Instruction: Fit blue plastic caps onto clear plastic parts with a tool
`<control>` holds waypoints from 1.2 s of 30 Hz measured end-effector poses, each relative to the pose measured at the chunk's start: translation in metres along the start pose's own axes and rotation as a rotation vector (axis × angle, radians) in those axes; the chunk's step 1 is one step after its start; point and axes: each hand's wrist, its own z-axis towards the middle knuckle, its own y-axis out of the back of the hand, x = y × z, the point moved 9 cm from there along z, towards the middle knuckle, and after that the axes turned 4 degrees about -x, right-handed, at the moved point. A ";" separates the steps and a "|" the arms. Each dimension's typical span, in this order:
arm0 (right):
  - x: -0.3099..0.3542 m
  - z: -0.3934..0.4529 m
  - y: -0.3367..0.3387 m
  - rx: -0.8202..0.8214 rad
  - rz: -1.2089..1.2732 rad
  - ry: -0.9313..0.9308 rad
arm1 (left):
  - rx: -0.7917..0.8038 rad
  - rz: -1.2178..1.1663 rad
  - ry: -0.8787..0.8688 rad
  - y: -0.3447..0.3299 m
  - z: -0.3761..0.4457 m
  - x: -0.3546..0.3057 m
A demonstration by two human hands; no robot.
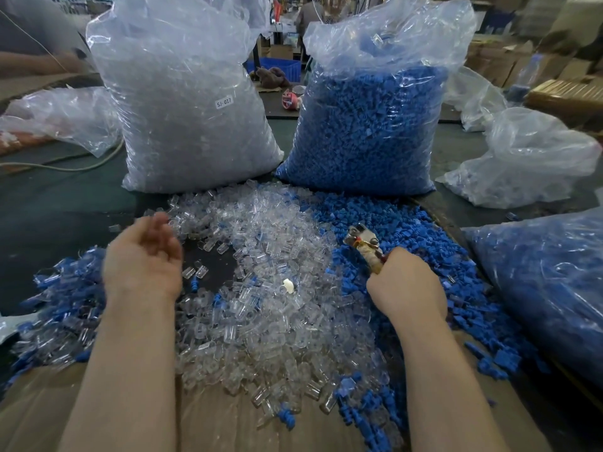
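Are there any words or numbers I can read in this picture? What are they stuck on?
"SJ-017": on a small white sticker on the front of the big bag of clear plastic parts.

No writing shows on the bag of blue caps, on the tool that the right hand grips, or on the open left hand.

The boxes far back are too blurred to read.

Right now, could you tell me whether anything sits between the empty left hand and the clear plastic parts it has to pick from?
Nothing visible does. The left hand hovers open at the edge of the clear parts pile, with only air between. The right hand grips the tool off to the other side.
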 end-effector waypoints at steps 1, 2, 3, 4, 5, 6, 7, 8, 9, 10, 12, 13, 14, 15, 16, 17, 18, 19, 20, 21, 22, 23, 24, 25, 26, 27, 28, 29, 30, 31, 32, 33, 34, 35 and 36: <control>0.001 0.000 -0.001 0.004 -0.003 0.006 | 0.024 0.121 -0.007 -0.004 -0.002 0.003; 0.002 0.000 -0.002 0.006 -0.006 0.011 | 0.070 0.270 -0.013 -0.012 -0.006 0.006; 0.003 0.000 -0.002 0.007 -0.008 0.014 | 0.105 0.450 -0.059 -0.020 -0.010 0.010; 0.003 0.000 -0.002 0.005 -0.008 0.017 | 0.156 0.638 -0.106 -0.030 -0.017 0.016; 0.003 0.001 -0.002 0.004 -0.007 0.017 | 0.210 0.796 -0.157 -0.038 -0.021 0.021; 0.003 0.001 -0.002 0.004 -0.007 0.017 | 0.258 0.941 -0.202 -0.045 -0.026 0.027; 0.003 0.001 -0.002 0.006 -0.012 0.018 | 0.291 1.089 -0.248 -0.049 -0.029 0.033; 0.004 0.001 -0.002 0.006 -0.021 0.023 | 0.314 1.232 -0.291 -0.051 -0.031 0.037; 0.005 0.001 -0.003 0.007 -0.034 0.029 | 0.333 1.343 -0.326 -0.052 -0.033 0.041; 0.005 0.000 -0.003 0.007 -0.047 0.035 | 0.355 1.422 -0.348 -0.054 -0.035 0.045; 0.006 0.000 -0.003 0.002 -0.051 0.036 | 0.396 1.507 -0.376 -0.058 -0.038 0.050; 0.006 0.001 -0.003 -0.001 -0.047 0.033 | 0.411 1.536 -0.385 -0.059 -0.039 0.051; 0.006 0.001 -0.003 -0.002 -0.041 0.031 | 0.425 1.561 -0.392 -0.061 -0.040 0.051; 0.007 0.001 -0.003 -0.004 -0.037 0.033 | 0.439 1.581 -0.395 -0.062 -0.041 0.051; 0.007 0.001 -0.003 -0.006 -0.033 0.036 | 0.450 1.598 -0.392 -0.063 -0.042 0.051; 0.007 0.002 -0.003 -0.007 -0.030 0.037 | 0.458 1.614 -0.394 -0.064 -0.042 0.051; 0.007 0.002 -0.003 -0.006 -0.029 0.036 | 0.460 1.625 -0.393 -0.064 -0.043 0.052; 0.007 0.002 -0.004 -0.005 -0.029 0.034 | 0.459 1.624 -0.392 -0.064 -0.043 0.053; 0.007 0.001 -0.004 -0.009 -0.030 0.031 | 0.455 1.621 -0.391 -0.064 -0.044 0.053; 0.006 0.001 -0.004 -0.015 -0.032 0.027 | 0.451 1.623 -0.397 -0.065 -0.045 0.053; 0.006 0.002 -0.004 -0.023 -0.034 0.026 | 0.445 1.632 -0.406 -0.065 -0.046 0.053; 0.006 0.002 -0.003 -0.031 -0.035 0.026 | 0.436 1.636 -0.419 -0.066 -0.046 0.053; 0.006 0.002 -0.003 -0.040 -0.029 0.027 | 0.425 1.635 -0.434 -0.066 -0.046 0.052; 0.006 0.002 -0.002 -0.051 -0.018 0.030 | 0.413 1.626 -0.452 -0.067 -0.046 0.051; 0.006 0.002 0.000 -0.065 -0.004 0.036 | 0.399 1.610 -0.472 -0.067 -0.046 0.049; 0.007 0.002 0.002 -0.083 0.008 0.043 | 0.388 1.578 -0.491 -0.068 -0.047 0.047; 0.008 0.003 0.003 -0.102 0.019 0.053 | 0.378 1.524 -0.499 -0.070 -0.047 0.045; 0.009 0.002 0.005 -0.120 0.030 0.062 | 0.373 1.444 -0.490 -0.070 -0.047 0.043; 0.010 0.002 0.007 -0.137 0.047 0.068 | 0.375 1.348 -0.462 -0.071 -0.047 0.042; 0.010 0.003 0.009 -0.151 0.072 0.073 | 0.390 1.248 -0.416 -0.072 -0.047 0.043; 0.011 0.003 0.010 -0.156 0.110 0.077 | 0.421 1.153 -0.356 -0.074 -0.048 0.045; 0.012 0.004 0.010 -0.149 0.163 0.080 | 0.458 1.061 -0.288 -0.076 -0.050 0.048; 0.012 0.005 0.008 -0.132 0.238 0.081 | 0.489 0.976 -0.222 -0.078 -0.052 0.052; 0.014 0.006 0.007 -0.110 0.329 0.077 | 0.508 0.904 -0.168 -0.079 -0.054 0.054; 0.015 0.006 0.006 -0.093 0.423 0.072 | 0.516 0.849 -0.129 -0.080 -0.055 0.056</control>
